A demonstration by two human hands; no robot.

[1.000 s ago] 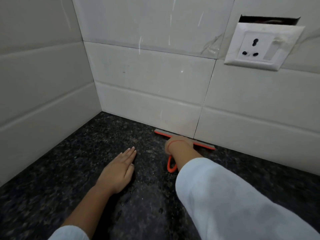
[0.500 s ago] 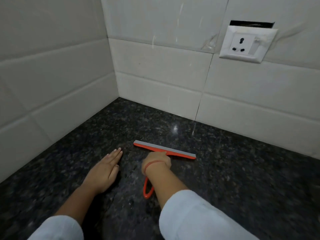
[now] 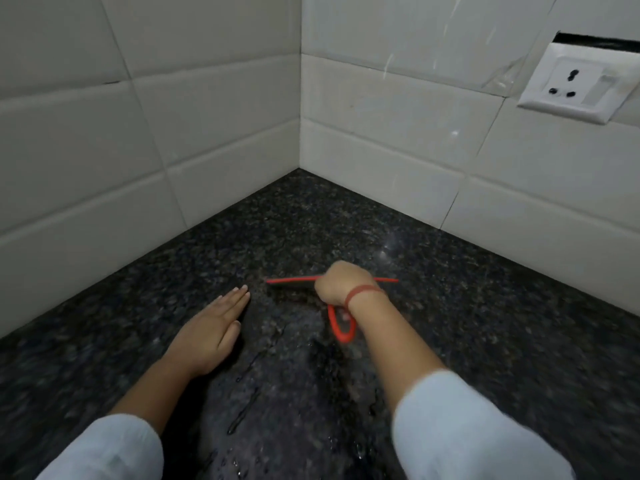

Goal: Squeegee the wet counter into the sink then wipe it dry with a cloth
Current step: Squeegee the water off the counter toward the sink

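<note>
An orange squeegee (image 3: 341, 326) rests blade-down on the dark speckled granite counter (image 3: 485, 323). My right hand (image 3: 341, 284) is shut around its handle, and the handle's looped end sticks out toward me below the wrist. The thin orange blade edge runs left to right on both sides of the fist. My left hand (image 3: 211, 329) lies flat on the counter, palm down, fingers together, just left of the blade. Water streaks and droplets shine on the counter between my forearms. No sink or cloth is in view.
White tiled walls meet in a corner (image 3: 300, 147) beyond the counter. A white wall socket (image 3: 576, 86) is mounted on the right wall, with a dark gap above it. Both arms wear light sleeves.
My right hand has pulled the squeegee from the foot of the back wall toward me across the counter. The blade now shows edge-on. My left hand stays flat beside it.
</note>
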